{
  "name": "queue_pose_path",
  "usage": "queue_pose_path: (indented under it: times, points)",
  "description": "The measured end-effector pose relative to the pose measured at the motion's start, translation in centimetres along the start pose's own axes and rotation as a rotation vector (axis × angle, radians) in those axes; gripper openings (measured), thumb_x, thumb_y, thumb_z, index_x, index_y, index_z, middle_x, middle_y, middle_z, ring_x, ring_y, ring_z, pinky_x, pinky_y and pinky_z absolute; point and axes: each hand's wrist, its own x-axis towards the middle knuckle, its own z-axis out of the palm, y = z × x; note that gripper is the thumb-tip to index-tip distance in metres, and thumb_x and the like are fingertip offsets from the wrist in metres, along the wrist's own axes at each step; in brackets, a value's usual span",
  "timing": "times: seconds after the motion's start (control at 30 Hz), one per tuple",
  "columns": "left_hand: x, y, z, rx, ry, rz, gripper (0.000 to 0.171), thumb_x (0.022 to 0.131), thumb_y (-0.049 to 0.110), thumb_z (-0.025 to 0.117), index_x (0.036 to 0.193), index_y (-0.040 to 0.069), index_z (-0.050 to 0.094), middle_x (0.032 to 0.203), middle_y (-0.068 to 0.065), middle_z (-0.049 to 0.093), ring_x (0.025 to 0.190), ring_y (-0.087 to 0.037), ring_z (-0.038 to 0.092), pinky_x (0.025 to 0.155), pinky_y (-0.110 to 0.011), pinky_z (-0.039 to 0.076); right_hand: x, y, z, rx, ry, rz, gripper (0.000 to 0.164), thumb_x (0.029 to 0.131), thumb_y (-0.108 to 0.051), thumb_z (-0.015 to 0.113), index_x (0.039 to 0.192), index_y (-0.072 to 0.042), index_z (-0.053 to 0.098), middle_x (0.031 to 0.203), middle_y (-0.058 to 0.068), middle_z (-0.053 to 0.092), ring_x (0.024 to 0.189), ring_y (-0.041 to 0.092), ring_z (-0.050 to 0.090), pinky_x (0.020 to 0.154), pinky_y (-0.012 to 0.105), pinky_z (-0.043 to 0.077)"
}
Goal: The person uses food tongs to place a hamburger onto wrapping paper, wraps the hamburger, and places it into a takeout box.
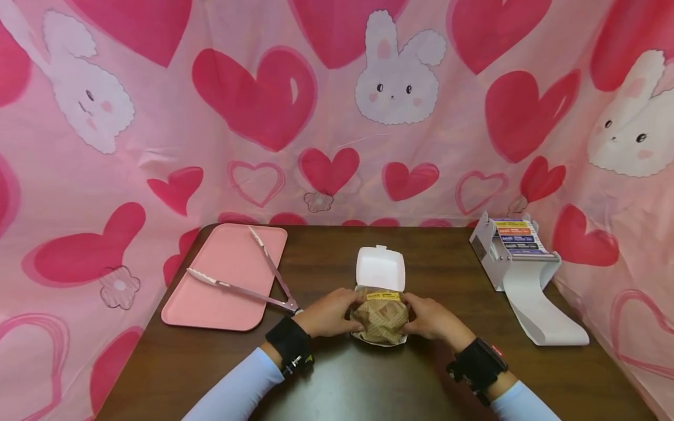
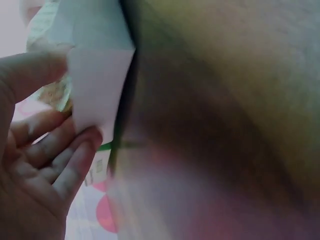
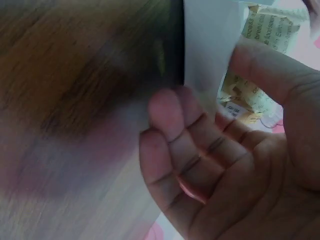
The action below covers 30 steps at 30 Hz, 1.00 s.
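Observation:
A burger wrapped in brown printed paper (image 1: 383, 318) sits in the base of a white clamshell box (image 1: 381, 268) whose lid stands open behind it. Across its top runs a yellow label (image 1: 383, 296). My left hand (image 1: 332, 313) holds the burger's left side, thumb toward the front. My right hand (image 1: 433, 317) grips the opposite side in the same way. In the left wrist view, some fingertips rest against the box's outer wall (image 2: 97, 90). Fingers of the right hand likewise lie by the white wall (image 3: 207, 50) in the right wrist view.
On the left, a pink tray (image 1: 226, 304) carries part of a pair of metal tongs (image 1: 242, 289), their hinge end near my left wrist. A label dispenser (image 1: 489, 263) stands at the back right, its white backing strip (image 1: 547, 333) trailing onto the brown table (image 1: 421, 380).

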Motion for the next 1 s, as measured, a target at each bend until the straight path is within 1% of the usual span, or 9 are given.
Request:
queue_pose_path:
  times: [0.23,0.4,0.47,0.53,0.63,0.7,0.83,0.9,1.0]
  points:
    - [-0.2,-0.2,-0.8,-0.016,-0.012,0.056,0.029,0.091,0.017,0.076,0.117,0.011,0.066,0.105,0.001,0.070,0.096,-0.009,0.064,0.087,-0.028,0.052,0.2,-0.2,-0.1,-0.022,-0.028,0.025,0.073,0.078,-0.019,0.087,0.141,-0.004,0.054,0.127,0.017,0.065,0.114,0.034,0.061,0.099,0.058,0.047]
    - [0.0,0.4,-0.5,0.063,0.032,0.019,0.028,0.085,0.019,0.082,0.106,0.015,0.065,0.092,0.003,0.067,0.085,-0.008,0.060,0.075,-0.024,0.050,0.5,-0.3,0.2,-0.070,-0.041,-0.018,0.055,0.078,-0.016,0.084,0.127,-0.008,0.061,0.106,0.008,0.067,0.094,0.024,0.060,0.086,0.049,0.051]
    - [0.1,0.5,-0.4,0.117,0.056,0.010,0.029,0.083,0.022,0.084,0.103,0.017,0.064,0.089,0.006,0.064,0.083,-0.008,0.055,0.071,-0.023,0.047,0.5,-0.4,0.2,-0.078,-0.051,-0.026,0.055,0.078,-0.015,0.082,0.127,-0.006,0.060,0.102,0.006,0.066,0.088,0.022,0.057,0.082,0.046,0.050]
    - [0.0,0.3,-0.3,0.160,0.079,0.028,0.031,0.082,0.025,0.085,0.103,0.019,0.063,0.088,0.008,0.063,0.083,-0.008,0.052,0.069,-0.022,0.044,0.2,-0.5,0.1,-0.072,-0.057,-0.034,0.062,0.077,-0.014,0.081,0.134,-0.001,0.057,0.106,0.009,0.066,0.088,0.023,0.056,0.082,0.046,0.050]
    - [-0.2,0.0,-0.2,0.207,0.105,0.049,0.033,0.082,0.028,0.084,0.107,0.021,0.064,0.092,0.010,0.062,0.086,-0.010,0.047,0.071,-0.023,0.041,-0.3,-0.6,-0.1,-0.059,-0.054,-0.063,0.069,0.079,-0.016,0.080,0.139,0.004,0.053,0.117,0.015,0.066,0.100,0.028,0.059,0.090,0.050,0.049]
    - [-0.5,-0.3,-0.2,0.198,0.104,0.047,0.034,0.083,0.030,0.082,0.112,0.021,0.066,0.097,0.008,0.061,0.090,-0.010,0.046,0.075,-0.024,0.041,-0.7,-0.7,-0.3,-0.058,-0.035,-0.093,0.066,0.080,-0.017,0.081,0.136,0.005,0.055,0.117,0.015,0.065,0.105,0.031,0.060,0.093,0.052,0.049]
    - [-1.1,-0.5,-0.4,0.156,0.087,0.023,0.034,0.087,0.034,0.080,0.116,0.019,0.069,0.104,0.002,0.059,0.095,-0.011,0.045,0.080,-0.026,0.042,-1.4,-0.6,-0.6,-0.044,0.034,-0.137,0.060,0.078,-0.015,0.083,0.128,0.005,0.059,0.106,0.009,0.061,0.096,0.025,0.058,0.084,0.044,0.050]
    - [-1.2,-0.6,-0.4,0.148,0.082,0.031,0.033,0.088,0.036,0.078,0.115,0.018,0.070,0.106,0.001,0.060,0.098,-0.011,0.046,0.084,-0.026,0.044,-1.6,-0.4,-0.6,-0.027,0.077,-0.156,0.056,0.076,-0.014,0.085,0.123,0.004,0.059,0.102,0.006,0.058,0.090,0.020,0.055,0.079,0.040,0.050]
    - [-1.2,-0.8,-0.4,0.146,0.079,0.055,0.032,0.090,0.038,0.076,0.115,0.018,0.070,0.109,0.001,0.063,0.101,-0.012,0.049,0.089,-0.028,0.045,-1.7,0.3,-1.0,0.003,0.085,-0.195,0.058,0.075,-0.015,0.087,0.121,0.003,0.057,0.105,0.007,0.060,0.092,0.019,0.058,0.079,0.037,0.051]
